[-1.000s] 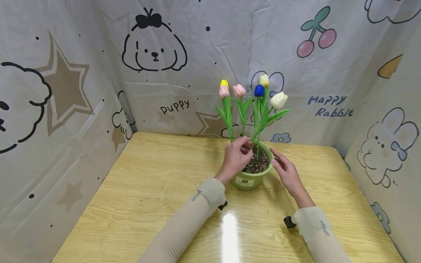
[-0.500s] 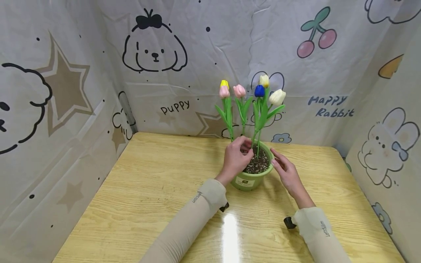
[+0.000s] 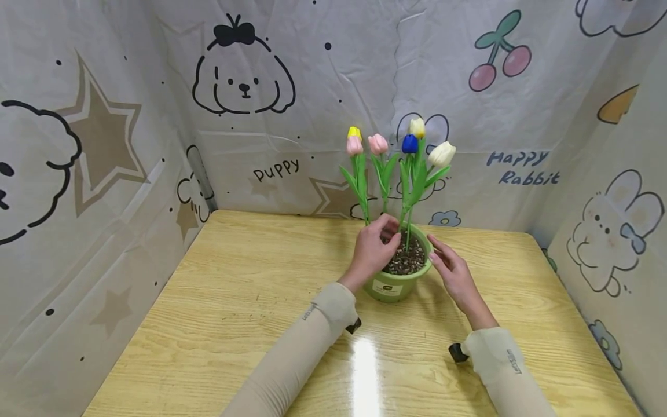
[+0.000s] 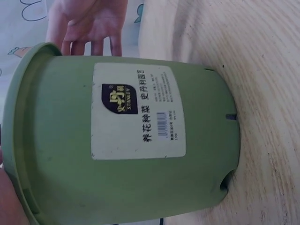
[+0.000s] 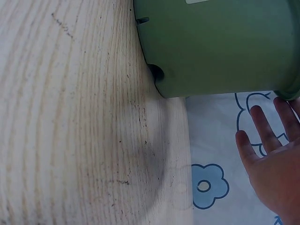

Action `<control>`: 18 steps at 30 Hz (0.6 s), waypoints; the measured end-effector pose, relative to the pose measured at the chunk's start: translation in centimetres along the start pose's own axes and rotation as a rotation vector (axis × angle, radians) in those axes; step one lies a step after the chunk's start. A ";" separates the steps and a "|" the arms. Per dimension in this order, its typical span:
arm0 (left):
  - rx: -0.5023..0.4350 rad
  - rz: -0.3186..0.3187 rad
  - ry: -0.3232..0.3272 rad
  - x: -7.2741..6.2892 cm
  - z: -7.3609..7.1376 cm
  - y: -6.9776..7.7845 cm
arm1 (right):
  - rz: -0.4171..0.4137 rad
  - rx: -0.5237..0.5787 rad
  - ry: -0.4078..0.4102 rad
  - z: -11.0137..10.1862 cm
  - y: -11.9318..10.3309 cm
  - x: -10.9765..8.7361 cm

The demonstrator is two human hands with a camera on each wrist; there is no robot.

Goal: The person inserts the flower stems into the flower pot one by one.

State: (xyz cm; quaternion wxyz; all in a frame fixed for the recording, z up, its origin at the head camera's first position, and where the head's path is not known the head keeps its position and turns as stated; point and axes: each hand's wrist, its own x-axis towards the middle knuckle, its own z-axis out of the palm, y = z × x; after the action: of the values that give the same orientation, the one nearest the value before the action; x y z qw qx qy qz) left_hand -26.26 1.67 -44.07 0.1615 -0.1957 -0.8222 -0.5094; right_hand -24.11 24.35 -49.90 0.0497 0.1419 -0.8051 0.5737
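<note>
A green flowerpot filled with dark soil stands on the table. Artificial tulips rise from it: a white tulip, a blue tulip, a cream-yellow tulip, pink tulips and a yellow tulip. My left hand reaches over the near left rim, thumb and fingers pinching a green stem low above the soil. Their exact contact is partly hidden. With fingers extended, my right hand rests at the pot's right rim. In the left wrist view the pot's label faces the camera.
The wooden table ends at the back just behind the pot. A printed cloth hangs behind and along both sides. Dark specks lie on the wood left of the pot. The tulip heads stand close to the back cloth.
The white tulip's head leaned slightly left, then swung back right, and its leaf tilted upward. My left fingers shifted a little at the stem. My right hand stayed at the rim.
</note>
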 end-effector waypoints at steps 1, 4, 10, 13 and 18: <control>0.002 0.006 -0.009 0.0 0.0 -0.1 | -0.001 0.001 0.000 0.0 0.0 0.0; 0.020 0.032 -0.021 0.1 -0.1 -0.2 | -0.006 0.003 0.001 0.0 -0.1 0.0; 0.046 0.075 0.027 -0.1 -0.1 -0.2 | 0.004 -0.007 0.004 0.1 -0.5 -0.1; 0.048 0.078 0.044 -0.2 -0.1 0.0 | 0.010 -0.010 0.007 0.2 -0.6 -0.1; 0.114 0.062 0.008 -0.3 -0.2 0.1 | -0.002 -0.005 0.003 0.1 -0.3 -0.1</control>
State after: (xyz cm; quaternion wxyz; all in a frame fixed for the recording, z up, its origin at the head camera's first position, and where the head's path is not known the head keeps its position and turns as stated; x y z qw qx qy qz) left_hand -25.92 1.50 -44.02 0.1913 -0.2095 -0.8429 -0.4572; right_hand -23.94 24.20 -49.61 0.0518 0.1418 -0.8063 0.5719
